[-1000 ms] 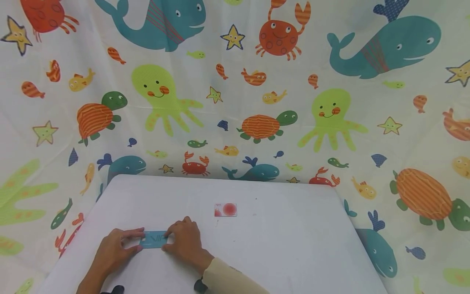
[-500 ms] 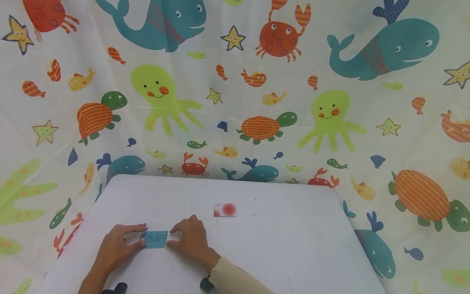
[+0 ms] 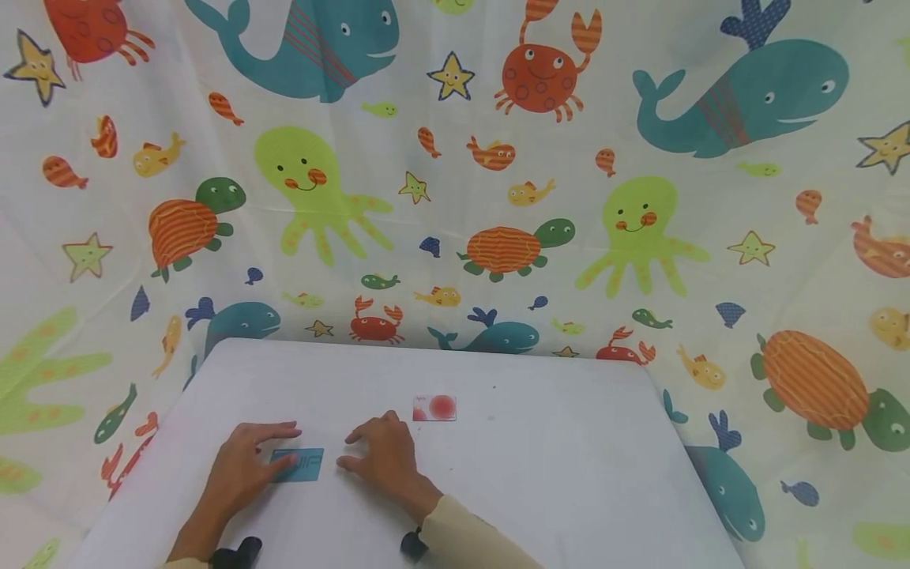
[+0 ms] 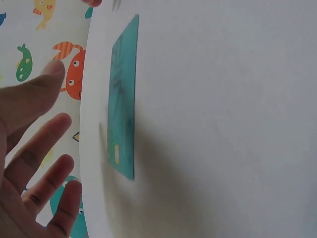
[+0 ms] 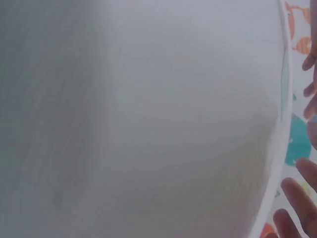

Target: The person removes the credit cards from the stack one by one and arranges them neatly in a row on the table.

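A teal card (image 3: 310,465) lettered "VIP" lies flat on the white table, left of the middle in the head view. Over its left part hovers my left hand (image 3: 245,466), thumb and fingers spread apart. The left wrist view shows the whole card (image 4: 123,104) lying apart from the fingers (image 4: 42,146). To the right of the card, with a small gap, is my right hand (image 3: 387,457), its thumb and forefinger parted and nothing between them. In the right wrist view only some fingers (image 5: 299,201) show at the right edge.
A red-and-white card (image 3: 434,408) lies farther back on the white table (image 3: 569,458), beyond my right hand. Behind the table hangs a white cloth (image 3: 398,229) printed with sea animals. Dark straps sit on both wrists.
Both hands have let go of the teal card's ends. My right hand has moved right, away from it; my left has shifted right and up over it. The card stays in nearly the same place.
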`<action>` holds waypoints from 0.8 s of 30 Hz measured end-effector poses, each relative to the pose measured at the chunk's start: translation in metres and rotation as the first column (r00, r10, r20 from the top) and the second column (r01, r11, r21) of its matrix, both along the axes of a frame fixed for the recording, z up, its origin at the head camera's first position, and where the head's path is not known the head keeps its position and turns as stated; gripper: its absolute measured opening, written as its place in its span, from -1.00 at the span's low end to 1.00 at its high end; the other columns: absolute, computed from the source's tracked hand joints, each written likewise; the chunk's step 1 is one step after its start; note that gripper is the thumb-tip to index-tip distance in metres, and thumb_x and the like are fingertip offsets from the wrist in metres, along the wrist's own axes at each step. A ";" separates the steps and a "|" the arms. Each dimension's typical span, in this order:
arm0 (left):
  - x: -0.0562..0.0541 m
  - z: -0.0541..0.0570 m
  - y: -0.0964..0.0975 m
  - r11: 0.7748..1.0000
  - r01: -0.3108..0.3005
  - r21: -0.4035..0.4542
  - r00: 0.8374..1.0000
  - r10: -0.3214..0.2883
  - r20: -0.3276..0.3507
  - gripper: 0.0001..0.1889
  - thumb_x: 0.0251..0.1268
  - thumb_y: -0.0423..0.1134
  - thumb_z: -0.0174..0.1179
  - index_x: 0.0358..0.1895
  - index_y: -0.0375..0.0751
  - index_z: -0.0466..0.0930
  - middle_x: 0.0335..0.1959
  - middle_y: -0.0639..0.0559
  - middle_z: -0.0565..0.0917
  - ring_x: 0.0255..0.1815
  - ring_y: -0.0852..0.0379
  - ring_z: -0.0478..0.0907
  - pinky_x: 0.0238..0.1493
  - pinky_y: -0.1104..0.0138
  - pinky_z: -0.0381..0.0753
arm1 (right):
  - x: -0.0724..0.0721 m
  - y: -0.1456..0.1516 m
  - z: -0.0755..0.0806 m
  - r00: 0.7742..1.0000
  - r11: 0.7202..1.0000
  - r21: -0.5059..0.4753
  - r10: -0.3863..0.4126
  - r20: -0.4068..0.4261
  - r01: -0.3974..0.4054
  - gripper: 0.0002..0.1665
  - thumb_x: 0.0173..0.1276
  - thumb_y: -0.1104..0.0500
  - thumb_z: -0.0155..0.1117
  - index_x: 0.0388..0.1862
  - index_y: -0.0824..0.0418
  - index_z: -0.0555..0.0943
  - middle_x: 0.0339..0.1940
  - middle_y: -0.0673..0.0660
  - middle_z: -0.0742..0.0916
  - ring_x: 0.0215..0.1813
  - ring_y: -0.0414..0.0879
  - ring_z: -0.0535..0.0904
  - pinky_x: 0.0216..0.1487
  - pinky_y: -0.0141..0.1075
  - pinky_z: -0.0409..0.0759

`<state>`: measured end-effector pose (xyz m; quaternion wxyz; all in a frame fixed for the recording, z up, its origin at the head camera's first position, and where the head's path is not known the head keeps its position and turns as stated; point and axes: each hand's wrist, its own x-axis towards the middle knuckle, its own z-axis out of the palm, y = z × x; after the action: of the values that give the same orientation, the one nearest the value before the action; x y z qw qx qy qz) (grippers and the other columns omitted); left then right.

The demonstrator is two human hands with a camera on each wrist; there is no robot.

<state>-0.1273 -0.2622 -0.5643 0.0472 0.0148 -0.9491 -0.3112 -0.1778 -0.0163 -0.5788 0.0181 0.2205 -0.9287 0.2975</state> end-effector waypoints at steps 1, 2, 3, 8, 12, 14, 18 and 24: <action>-0.001 0.000 0.001 1.000 0.000 0.003 1.000 0.000 -0.003 -0.60 0.24 -0.09 0.56 0.14 -0.01 0.81 0.28 -0.13 0.75 0.29 -0.21 0.52 0.17 -0.20 0.69 | 0.000 0.002 0.001 1.000 1.000 -0.006 -0.006 -0.003 0.006 -0.72 0.27 -0.24 0.59 -0.07 -0.28 0.84 -0.10 -0.35 0.80 -0.06 -0.39 0.46 -0.01 -0.51 0.46; -0.002 0.000 0.003 1.000 -0.001 0.001 1.000 0.001 -0.007 -0.60 0.24 -0.10 0.56 0.14 -0.01 0.81 0.28 -0.12 0.75 0.30 -0.21 0.51 0.18 -0.20 0.69 | -0.001 0.003 0.002 1.000 1.000 -0.010 -0.014 0.000 0.014 -0.73 0.27 -0.24 0.59 -0.08 -0.27 0.84 -0.11 -0.34 0.79 -0.07 -0.39 0.46 -0.01 -0.50 0.47; -0.004 -0.001 0.004 1.000 -0.001 0.001 1.000 0.001 -0.011 -0.60 0.25 -0.10 0.55 0.15 -0.01 0.81 0.28 -0.12 0.75 0.31 -0.20 0.51 0.18 -0.20 0.69 | -0.001 0.005 0.002 1.000 1.000 -0.011 -0.022 0.002 0.022 -0.73 0.27 -0.24 0.60 -0.08 -0.28 0.83 -0.11 -0.33 0.79 -0.06 -0.39 0.46 -0.02 -0.50 0.47; -0.008 -0.002 0.010 1.000 0.012 0.013 0.999 -0.011 -0.050 -0.61 0.27 -0.08 0.55 0.15 0.00 0.81 0.29 -0.11 0.74 0.32 -0.20 0.51 0.19 -0.21 0.70 | -0.003 0.014 0.003 0.999 0.998 -0.026 -0.049 0.023 0.050 -0.74 0.28 -0.23 0.59 -0.09 -0.28 0.82 -0.12 -0.32 0.76 -0.04 -0.37 0.46 0.00 -0.45 0.51; -0.010 0.000 0.015 0.999 0.015 0.028 0.998 -0.013 -0.067 -0.62 0.28 -0.09 0.54 0.14 -0.03 0.81 0.28 -0.13 0.74 0.32 -0.21 0.51 0.19 -0.22 0.69 | -0.005 0.021 0.003 0.998 0.998 -0.029 -0.056 0.031 0.056 -0.74 0.28 -0.23 0.59 -0.09 -0.29 0.82 -0.11 -0.32 0.77 0.02 -0.34 0.50 0.09 -0.36 0.55; -0.010 0.001 0.017 0.999 0.016 0.031 0.997 -0.013 -0.073 -0.62 0.28 -0.10 0.54 0.15 -0.04 0.81 0.27 -0.13 0.74 0.32 -0.20 0.51 0.19 -0.22 0.69 | -0.007 0.024 0.004 0.998 0.998 -0.026 -0.054 0.024 0.055 -0.74 0.28 -0.23 0.59 -0.08 -0.28 0.82 -0.10 -0.32 0.78 0.04 -0.33 0.51 0.11 -0.33 0.56; -0.012 0.002 0.022 0.999 0.019 0.035 0.997 -0.016 -0.082 -0.61 0.28 -0.11 0.54 0.15 -0.05 0.80 0.27 -0.13 0.74 0.32 -0.20 0.51 0.19 -0.22 0.69 | -0.008 0.031 0.007 0.999 0.998 -0.028 -0.047 0.017 0.048 -0.73 0.30 -0.20 0.58 -0.05 -0.25 0.82 -0.08 -0.29 0.78 0.06 -0.30 0.53 0.14 -0.28 0.58; -0.015 0.001 0.029 0.999 0.027 0.036 0.995 -0.024 -0.094 -0.62 0.27 -0.10 0.55 0.14 -0.03 0.81 0.26 -0.10 0.76 0.29 -0.17 0.52 0.17 -0.20 0.70 | -0.008 0.039 0.011 0.998 0.998 -0.031 -0.055 0.022 0.056 -0.73 0.30 -0.17 0.58 -0.05 -0.24 0.81 -0.07 -0.26 0.79 0.11 -0.25 0.56 0.18 -0.21 0.60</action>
<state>-0.1426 -0.2328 -0.5629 0.0875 -0.0112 -0.9400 -0.3296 -0.1861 0.0231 -0.5681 0.0200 0.1910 -0.9298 0.3139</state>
